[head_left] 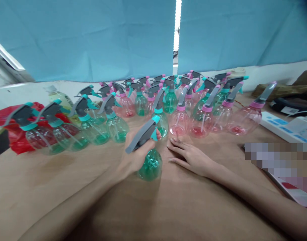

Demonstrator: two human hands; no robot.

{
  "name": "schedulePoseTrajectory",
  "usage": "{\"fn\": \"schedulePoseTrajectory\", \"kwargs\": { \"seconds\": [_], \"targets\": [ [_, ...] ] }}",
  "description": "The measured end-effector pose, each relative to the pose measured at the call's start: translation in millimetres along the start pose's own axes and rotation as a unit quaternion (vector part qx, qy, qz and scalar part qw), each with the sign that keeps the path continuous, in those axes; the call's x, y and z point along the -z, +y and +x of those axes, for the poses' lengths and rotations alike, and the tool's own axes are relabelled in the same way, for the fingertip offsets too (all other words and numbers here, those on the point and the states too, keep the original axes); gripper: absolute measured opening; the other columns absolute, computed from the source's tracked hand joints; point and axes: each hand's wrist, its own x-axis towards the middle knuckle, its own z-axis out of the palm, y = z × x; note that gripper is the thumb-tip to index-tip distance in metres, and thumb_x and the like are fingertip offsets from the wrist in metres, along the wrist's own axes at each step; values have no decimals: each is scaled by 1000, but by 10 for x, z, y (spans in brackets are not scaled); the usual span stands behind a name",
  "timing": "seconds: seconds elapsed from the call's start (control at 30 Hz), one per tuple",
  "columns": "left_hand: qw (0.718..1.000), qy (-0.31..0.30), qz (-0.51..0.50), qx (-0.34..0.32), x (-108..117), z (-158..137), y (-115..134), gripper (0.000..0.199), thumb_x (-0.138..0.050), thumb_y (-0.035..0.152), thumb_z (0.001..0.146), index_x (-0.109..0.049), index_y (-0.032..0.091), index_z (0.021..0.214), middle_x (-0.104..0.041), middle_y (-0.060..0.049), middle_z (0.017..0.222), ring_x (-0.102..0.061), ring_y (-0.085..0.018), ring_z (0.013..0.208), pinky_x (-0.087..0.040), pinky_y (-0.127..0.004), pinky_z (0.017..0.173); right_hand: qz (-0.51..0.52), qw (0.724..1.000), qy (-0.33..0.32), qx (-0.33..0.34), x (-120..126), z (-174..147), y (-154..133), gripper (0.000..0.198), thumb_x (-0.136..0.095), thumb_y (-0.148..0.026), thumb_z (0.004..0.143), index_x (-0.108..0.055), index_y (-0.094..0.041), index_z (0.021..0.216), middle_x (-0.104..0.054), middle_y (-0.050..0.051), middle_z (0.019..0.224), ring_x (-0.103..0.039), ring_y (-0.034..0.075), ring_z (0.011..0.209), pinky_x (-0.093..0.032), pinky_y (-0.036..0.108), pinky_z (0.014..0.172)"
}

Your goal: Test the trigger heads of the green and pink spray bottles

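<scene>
Left grip: the left hand (137, 155) is closed around the neck of a green spray bottle (151, 169), thumb wrapped over the near side and a fingertip showing beyond the teal trigger (154, 134).
Right grip: the right hand (190, 155) is open, laid palm down on the tabletop (98, 197), fingers extended and slightly spread, pointing left and away from the wearer.
Held bottle's place: in front of the rows, near the middle of the view, between the two hands; whether its base touches the tabletop I cannot tell.
Held bottle's nozzle: the teal tip (156, 119) points away from the wearer and to the right; the rear of the grey spray head (140, 136) faces back and left.
Held bottle's long axis: roughly upright, the rounded green body below and the head on top.
Just behind it: another green bottle (163, 125), standing, teal collar.
Beyond the right fingertips: a pink bottle (178, 129), upright and near them, with more pink ones to its right.
Left row: green bottles (118, 130) with teal collars, beside a red plastic bag (14, 140).
Right edge: a white power strip (271, 125).
Back: blue cloth (93, 40).
</scene>
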Motion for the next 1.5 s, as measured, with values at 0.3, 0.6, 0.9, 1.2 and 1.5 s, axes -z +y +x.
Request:
{"fn": "schedulePoseTrajectory", "kwargs": {
  "seconds": [0.3, 0.6, 0.9, 1.2, 1.5],
  "targets": [
    [1000, -13, -8, -10, 7, 23, -26, 10, -56, 20, 72, -64, 21, 78, -66, -1, 80, -61, -19, 81, -48, -34, 80, -4, 1000, -4, 0, 1, 1, 2, 54, -43, -48, 94, -47, -17, 137, -49, 13, 141, -38, 29, 134, -38, 49, 107],
    [1000, -8, 14, 4, -42, 17, 100, 24, -54, 29, 74, -65, 21, 94, -65, -2, 76, -61, -18, 73, -50, -35, 78, 10, 1000, 2, -7, -1, 1, 5, 53, -43, -49, 93, -47, -19, 137, -49, 12, 141, -40, 30, 133, -39, 51, 106],
    [999, -10, 30, -5, -36, 10, 127, 26, -54, 27, 76, -64, 22, 99, -65, -1, 77, -62, -19, 77, -48, -32, 72, 39, 999, -1, -10, 13, 10, 28, 50, -44, -48, 93, -47, -24, 137, -50, 9, 140, -40, 28, 134, -38, 51, 107],
    [999, -11, 30, 11, -37, 0, 141, 30, -55, 28, 75, -63, 21, 103, -64, 0, 72, -61, -18, 69, -45, -30, 65, 38, 999, -4, -12, 11, 10, 24, 51, -44, -48, 93, -48, -22, 136, -50, 10, 140, -39, 28, 134, -38, 50, 107],
    [999, -13, 30, 27, -13, -6, 117, 25, -56, 30, 74, -66, 23, 95, -62, 1, 67, -58, -17, 66, -42, -28, 59, 43, 999, 1, -15, -1, 2, 31, 51, -45, -48, 93, -48, -24, 137, -50, 9, 141, -39, 28, 134, -38, 50, 108]
  ]
}}
